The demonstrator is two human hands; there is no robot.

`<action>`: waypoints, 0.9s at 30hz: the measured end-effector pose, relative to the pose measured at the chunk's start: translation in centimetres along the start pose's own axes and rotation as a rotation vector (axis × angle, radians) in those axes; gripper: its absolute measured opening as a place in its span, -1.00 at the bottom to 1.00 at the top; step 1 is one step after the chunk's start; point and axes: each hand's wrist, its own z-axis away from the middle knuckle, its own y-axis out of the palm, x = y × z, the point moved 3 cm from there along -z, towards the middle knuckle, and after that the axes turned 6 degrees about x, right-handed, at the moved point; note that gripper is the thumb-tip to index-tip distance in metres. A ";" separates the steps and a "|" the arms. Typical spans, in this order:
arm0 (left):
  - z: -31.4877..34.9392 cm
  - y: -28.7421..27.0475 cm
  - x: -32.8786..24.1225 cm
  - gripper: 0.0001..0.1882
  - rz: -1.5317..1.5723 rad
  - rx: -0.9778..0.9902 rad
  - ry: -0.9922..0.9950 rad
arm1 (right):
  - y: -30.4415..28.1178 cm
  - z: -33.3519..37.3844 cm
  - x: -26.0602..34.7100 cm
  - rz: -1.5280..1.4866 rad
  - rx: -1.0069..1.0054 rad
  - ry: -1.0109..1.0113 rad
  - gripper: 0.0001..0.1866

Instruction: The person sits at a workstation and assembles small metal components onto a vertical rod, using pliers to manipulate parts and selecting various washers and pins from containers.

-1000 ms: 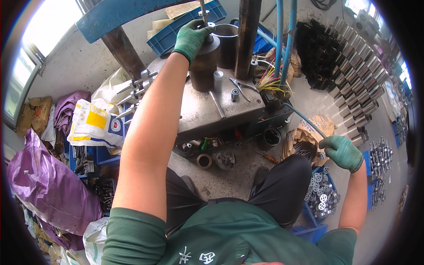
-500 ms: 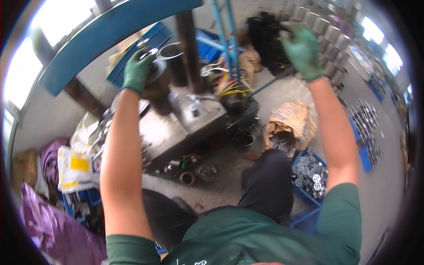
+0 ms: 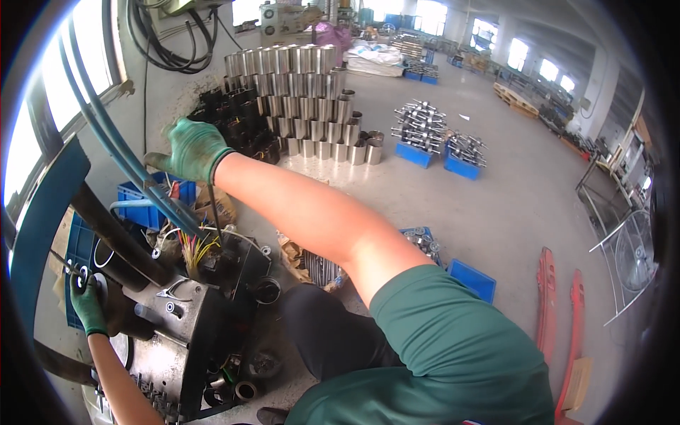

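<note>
My left hand, in a green glove, is at the far-left side of the press. Its fingers are closed around a small shiny round metal part at the top of a thick metal cylinder. My right arm reaches across to the upper left. The right hand, also in a soiled green glove, is closed at the upper end of a thin dark lever rising from the machine; the hand hides that end. On the steel press bed lie a small ring-shaped part and a forked metal piece.
Blue hoses and a blue press beam stand close to my hands. Steel sleeves are stacked by the wall. Beside my knee is a torn paper sack of metal rods. Farther off, blue bins hold metal parts.
The view has swung to the right, bringing in the stacked sleeves and workshop floor. My left hand stays at the cylinder's top, and my right hand stays by the lever's end.
</note>
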 end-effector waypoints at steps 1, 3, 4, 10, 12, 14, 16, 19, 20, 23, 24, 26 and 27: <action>0.5 0.3 -0.1 -0.49 -0.020 -0.022 0.050 | -0.1 0.1 0.1 0.024 0.060 0.017 -0.13; 1.2 -0.1 -0.7 -0.51 0.027 -0.026 0.259 | -0.7 0.2 0.9 0.001 0.086 0.013 -0.14; 2.2 -0.7 -0.9 -0.50 -0.165 -0.019 0.374 | -0.7 0.3 1.1 0.004 0.087 -0.007 -0.15; 22.1 11.7 -9.6 -0.42 -0.027 0.032 0.335 | 0.8 6.0 -2.9 0.079 -0.059 -0.202 -0.41; 27.1 12.2 -9.3 -0.33 -0.003 0.091 0.410 | -0.3 10.3 -2.0 0.058 -0.085 -0.324 -0.57; 30.8 12.4 -9.4 -0.26 -0.297 0.128 0.615 | 0.6 15.9 -0.6 0.069 -0.006 -0.469 -0.61; 33.2 13.2 -10.1 -0.23 -0.278 0.259 0.559 | 2.4 21.5 1.6 -0.132 -0.050 -0.514 -0.59; 34.1 13.2 -9.7 -0.30 -0.367 0.389 0.626 | 11.2 26.5 6.7 -0.909 0.325 -0.064 -0.45; 34.3 13.9 -10.1 -0.32 -0.400 0.412 0.680 | 15.8 28.0 7.5 -1.266 0.584 0.258 -0.38; 34.7 14.8 -9.2 -0.40 -0.405 0.537 0.598 | 20.5 29.7 11.8 -1.861 1.149 0.900 -0.30; 35.0 15.0 -8.5 -0.46 -0.330 0.524 0.461 | 20.5 30.0 13.3 -1.943 1.064 1.042 -0.31; 34.3 14.3 -7.9 -0.48 -0.225 0.565 0.185 | 24.4 31.5 12.6 -2.004 1.134 1.098 -0.35; 34.2 13.8 -7.4 -0.47 -0.143 0.604 0.038 | 24.8 31.8 12.7 -1.938 1.104 1.136 -0.36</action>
